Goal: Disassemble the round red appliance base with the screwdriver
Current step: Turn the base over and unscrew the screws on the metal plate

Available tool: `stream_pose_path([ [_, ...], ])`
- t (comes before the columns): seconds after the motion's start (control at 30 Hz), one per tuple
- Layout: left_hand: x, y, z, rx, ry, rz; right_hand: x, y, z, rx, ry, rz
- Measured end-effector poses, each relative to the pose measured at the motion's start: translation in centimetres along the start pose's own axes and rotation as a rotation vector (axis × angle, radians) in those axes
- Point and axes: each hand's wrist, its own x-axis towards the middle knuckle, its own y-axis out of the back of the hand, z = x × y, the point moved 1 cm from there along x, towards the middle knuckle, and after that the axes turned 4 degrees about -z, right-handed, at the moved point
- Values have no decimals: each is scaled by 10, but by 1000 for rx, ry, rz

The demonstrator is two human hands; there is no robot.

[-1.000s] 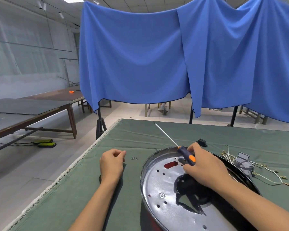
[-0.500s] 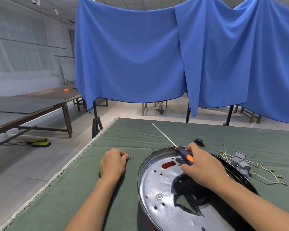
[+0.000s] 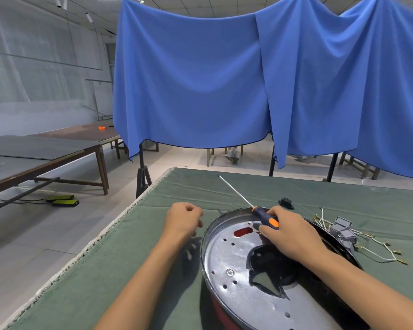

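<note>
From the head view, the round red appliance base with its silver perforated metal plate (image 3: 236, 277) sat upturned on the green cloth-covered desk (image 3: 134, 270), screws facing up, likely for access. The right hand (image 3: 289, 236) grasped the blue-and-orange-handled screwdriver (image 3: 264, 214), its shaft pointing away over the desk rather than at the screw (image 3: 229, 272), so it seemed parked between fasteners. The left hand (image 3: 184, 219) hovered just beside the rim, fingers curled, apparently holding nothing. Detached grey wiring parts (image 3: 343, 232) lay to the right, well clear of the work.
</note>
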Motion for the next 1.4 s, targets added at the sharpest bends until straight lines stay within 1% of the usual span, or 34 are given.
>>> stream_pose_path([
  [0.07,-10,-11,18,75,-19,-182,-2,4,-1,13,7,17],
  [0.1,-14,-15,24,140,-47,-228,-3,7,-1,18,5,30],
  [0.17,-18,-20,31,259,-83,-246,-6,13,0,51,-18,66],
  [0.27,-21,-21,29,379,-75,-202,-9,27,7,148,-69,125],
  [0.37,-25,-20,31,452,-114,-100,-12,49,20,199,-131,170],
  [0.43,-27,-18,36,485,-182,1,-16,65,31,177,-190,193],
  [0.5,-26,-14,41,473,-211,64,-23,75,40,132,-244,181],
  [0.57,-26,-10,42,474,-186,95,-32,79,45,97,-264,167],
  [0.67,-29,-5,42,496,-95,79,-50,77,44,66,-196,212],
  [0.7,-30,-4,43,464,-55,44,-56,76,40,69,-155,236],
  [0.73,-32,-4,44,384,-15,-8,-61,74,36,77,-115,258],
  [0.8,-38,-4,50,155,51,-112,-69,72,27,102,-53,288],
  [0.83,-43,-5,55,56,69,-139,-72,71,24,115,-33,295],
  [0.9,-57,-10,65,-75,71,-171,-76,71,22,131,-19,300],
  [1.0,-78,-28,74,-206,52,-267,-82,76,28,201,-74,305],
  [1.1,-94,-56,83,-258,53,-397,-89,83,39,248,-114,290],
  [1.2,-100,-84,92,-271,61,-501,-101,83,44,382,-95,198],
  [1.27,-101,-99,94,-259,70,-516,-109,79,43,511,-65,102],
  [1.3,-101,-105,95,-249,74,-515,-113,77,42,536,-57,53],
  [1.33,-102,-110,94,-242,79,-514,-115,75,42,524,-56,7],
  [1.4,-105,-116,92,-246,94,-510,-117,72,42,424,-61,-75],
])
